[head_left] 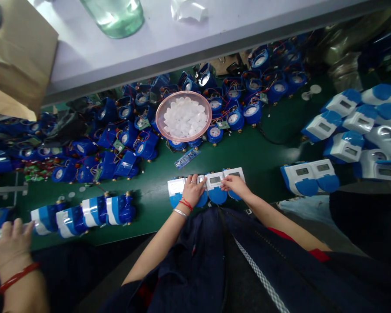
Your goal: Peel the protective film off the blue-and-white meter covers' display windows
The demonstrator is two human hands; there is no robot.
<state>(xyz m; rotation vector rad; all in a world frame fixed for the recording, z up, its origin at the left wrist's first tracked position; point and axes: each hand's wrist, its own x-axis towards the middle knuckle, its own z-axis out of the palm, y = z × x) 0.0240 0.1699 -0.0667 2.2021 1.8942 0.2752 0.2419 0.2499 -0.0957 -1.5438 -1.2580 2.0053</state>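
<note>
In front of me is a row of several white-and-blue water meters (217,194) with small grey displays, standing side by side at the bench's near edge. My left hand (193,192), with a red string and a silver bangle at the wrist, curls over one meter left of the row's middle and hides much of its face. My right hand (237,187) is closed in a pinch at the side of the rightmost meter (238,173); whatever lies between its fingertips is too small to tell.
A pink bowl (161,126) of white translucent caps stands among several open blue meters (146,145) with wires. Closed meters lie left (94,211) and right (345,148). Another person's hand (11,243) reaches in at left. A shelf (156,54) overhangs the bench; a blue strip (187,158) lies nearby.
</note>
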